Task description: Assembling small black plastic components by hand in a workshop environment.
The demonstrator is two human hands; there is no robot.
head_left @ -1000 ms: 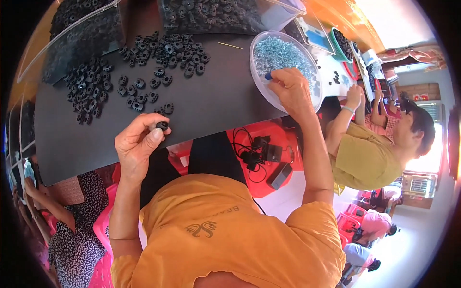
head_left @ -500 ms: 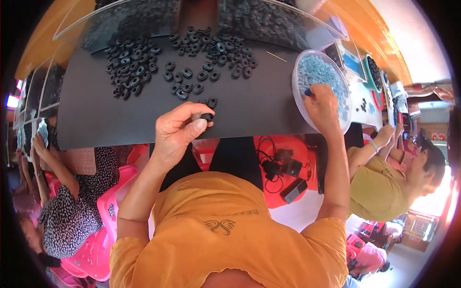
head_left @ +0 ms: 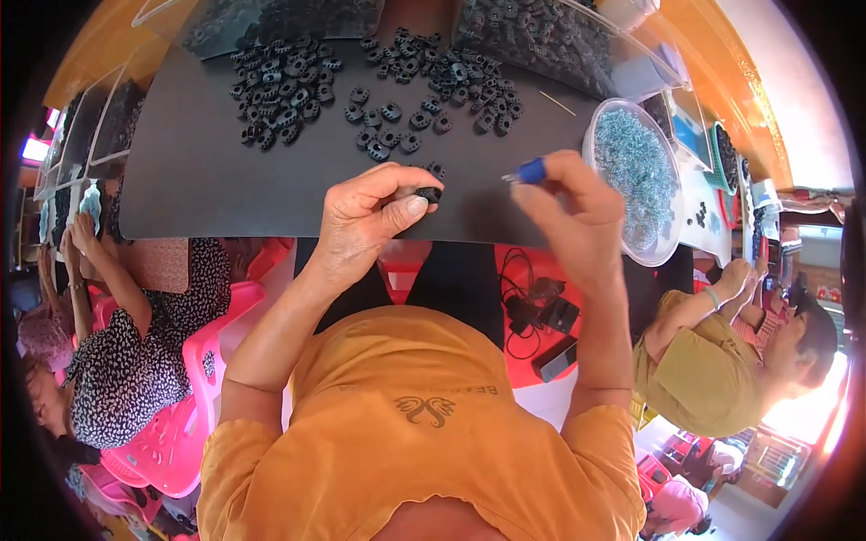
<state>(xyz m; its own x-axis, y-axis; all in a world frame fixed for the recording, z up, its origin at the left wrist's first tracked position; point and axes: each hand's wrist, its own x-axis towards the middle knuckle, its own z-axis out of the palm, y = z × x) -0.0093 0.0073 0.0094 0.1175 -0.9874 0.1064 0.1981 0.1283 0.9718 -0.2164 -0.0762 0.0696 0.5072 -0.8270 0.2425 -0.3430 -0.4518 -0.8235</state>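
Note:
My left hand (head_left: pixel 361 221) is closed, pinching a small black oval piece (head_left: pixel 428 193) with holes between thumb and fingertips above the near part of the table. Across from it, my right hand (head_left: pixel 582 212) pinches a tiny clear, shiny piece (head_left: pixel 511 178); its exact kind is too small to make out. A blue wrap (head_left: pixel 532 170) shows at the tip of a finger on that hand. To its right stands a round, clear plastic bowl (head_left: pixel 666 250) filled with small pale-blue glassy pieces (head_left: pixel 636 162). Several loose black oval pieces (head_left: pixel 388 140) lie just beyond my left hand.
Larger heaps of black pieces (head_left: pixel 284 86) spread over the dark tabletop (head_left: pixel 198 189). Clear bins (head_left: pixel 541 45) with more line the far edge. A thin yellowish stick (head_left: pixel 557 103) lies near the bowl. Other people (head_left: pixel 722 361) sit on both sides; a red stool (head_left: pixel 541 361) holds cables and adapters.
My right hand has left the bowl and moved left toward my left hand, carrying the tiny clear piece. The left hand still pinches its black piece. The whole view has shifted slightly.

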